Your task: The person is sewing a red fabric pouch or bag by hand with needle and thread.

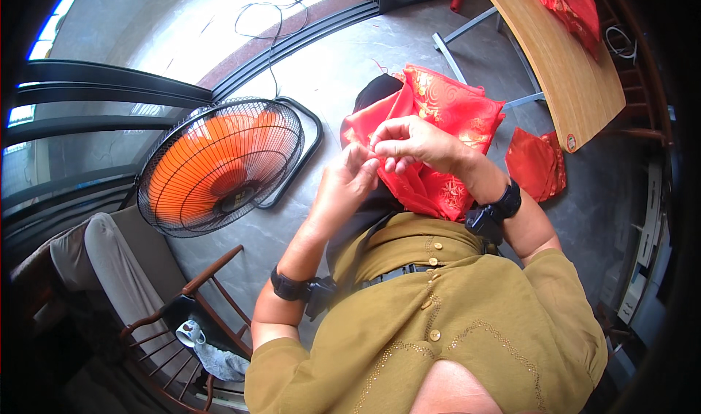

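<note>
Red cloth with gold patterns (456,111) lies bunched over my lap, with a plainer red part under my fingers. My left hand (350,174) is closed in a pinch just left of the cloth. Fingertip to fingertip with it, my right hand (418,144) pinches too, above the cloth. Whatever sits between the fingers is too small to make out. Both forearms wear black straps with small black boxes.
An orange-bladed floor fan (219,169) stands close on my left. A light wooden table (577,63) at the far right carries more red cloth (573,9). Folded red cloth (537,164) is beneath its corner. A wooden chair (191,293) is at the lower left.
</note>
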The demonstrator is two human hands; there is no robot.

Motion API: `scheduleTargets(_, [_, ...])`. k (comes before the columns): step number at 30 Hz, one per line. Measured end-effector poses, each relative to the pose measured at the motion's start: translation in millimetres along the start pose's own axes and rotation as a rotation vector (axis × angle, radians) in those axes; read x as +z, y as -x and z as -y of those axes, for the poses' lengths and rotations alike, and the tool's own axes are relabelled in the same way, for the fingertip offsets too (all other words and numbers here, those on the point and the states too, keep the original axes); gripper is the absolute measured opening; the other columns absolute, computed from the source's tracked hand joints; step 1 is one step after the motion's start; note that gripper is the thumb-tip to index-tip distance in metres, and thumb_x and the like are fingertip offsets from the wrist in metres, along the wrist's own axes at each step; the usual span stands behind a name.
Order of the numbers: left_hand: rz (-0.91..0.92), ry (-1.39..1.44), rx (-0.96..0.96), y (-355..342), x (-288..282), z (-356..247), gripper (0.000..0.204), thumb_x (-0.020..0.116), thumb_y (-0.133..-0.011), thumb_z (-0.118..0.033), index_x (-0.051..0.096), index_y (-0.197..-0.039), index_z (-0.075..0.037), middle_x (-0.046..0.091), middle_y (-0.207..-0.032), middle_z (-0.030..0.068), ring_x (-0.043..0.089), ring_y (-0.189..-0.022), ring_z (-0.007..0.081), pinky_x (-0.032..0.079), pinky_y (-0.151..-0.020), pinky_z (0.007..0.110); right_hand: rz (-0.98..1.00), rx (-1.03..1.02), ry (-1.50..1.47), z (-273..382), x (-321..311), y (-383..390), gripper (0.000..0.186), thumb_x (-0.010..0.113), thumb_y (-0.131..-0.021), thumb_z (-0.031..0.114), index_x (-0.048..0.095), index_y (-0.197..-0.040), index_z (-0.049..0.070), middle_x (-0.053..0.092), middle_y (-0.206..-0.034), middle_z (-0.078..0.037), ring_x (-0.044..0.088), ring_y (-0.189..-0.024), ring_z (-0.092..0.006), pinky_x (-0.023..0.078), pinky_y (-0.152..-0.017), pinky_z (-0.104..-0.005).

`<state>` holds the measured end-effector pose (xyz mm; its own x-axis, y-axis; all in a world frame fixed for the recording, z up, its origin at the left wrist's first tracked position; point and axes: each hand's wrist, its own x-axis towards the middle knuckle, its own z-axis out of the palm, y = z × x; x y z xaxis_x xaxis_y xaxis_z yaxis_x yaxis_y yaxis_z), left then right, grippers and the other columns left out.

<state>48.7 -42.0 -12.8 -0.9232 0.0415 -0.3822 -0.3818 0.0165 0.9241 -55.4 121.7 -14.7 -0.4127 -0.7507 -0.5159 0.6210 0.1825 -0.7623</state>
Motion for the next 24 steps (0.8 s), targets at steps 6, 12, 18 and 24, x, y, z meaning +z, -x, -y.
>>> scheduleTargets(6, [-0.004, 0.035, 0.023, -2.5, 0.3, 4.1, 0.01, 0.053, -0.093, -0.013, 0.051, -0.088, -0.004, 0.052, -0.064, -0.0016, 0.044, -0.055, 0.0045, 0.037, -0.049, 0.021, -0.341, -0.365, 0.23, -19.4, 20.4, 1.6, 0.003, 0.058, -0.089, 0.011, 0.058, -0.09, 0.008, 0.056, -0.071, 0.003, 0.049, -0.051, -0.0008, 0.035, -0.044, -0.0143])
scheduleTargets(12, [0.0, 0.151, -0.007, 0.0, -3.4, -3.3, 0.011, 0.053, -0.093, -0.013, 0.051, -0.087, -0.005, 0.051, -0.064, -0.002, 0.044, -0.056, 0.0043, 0.036, -0.051, 0.02, -0.492, -0.56, 0.002, 12.5, 12.2, 30.4, 0.009, 0.052, -0.092, 0.007, 0.054, -0.084, 0.008, 0.054, -0.068, 0.002, 0.051, -0.053, -0.0043, 0.037, -0.045, -0.0178])
scheduleTargets(18, [-0.043, 0.145, -0.06, 3.6, -6.4, -10.7, 0.012, 0.053, -0.093, -0.015, 0.051, -0.086, -0.006, 0.051, -0.064, -0.0024, 0.043, -0.053, 0.0036, 0.034, -0.046, 0.019, -0.416, -0.771, 1.073, 14.3, 11.5, 37.1, 0.004, 0.059, -0.082, 0.005, 0.055, -0.079, 0.005, 0.056, -0.075, -0.007, 0.059, -0.064, -0.0214, 0.047, -0.054, -0.0313])
scheduleTargets(24, [-0.045, 0.17, -0.047, 4.4, -6.7, -6.8, 0.011, 0.053, -0.093, -0.013, 0.052, -0.084, -0.006, 0.052, -0.062, -0.0028, 0.042, -0.05, 0.0023, 0.031, -0.044, 0.017, -0.427, -0.816, 1.382, 11.8, 16.7, 34.6, 0.003, 0.058, -0.077, 0.006, 0.055, -0.076, 0.005, 0.054, -0.075, -0.009, 0.059, -0.068, -0.0273, 0.049, -0.056, -0.0373])
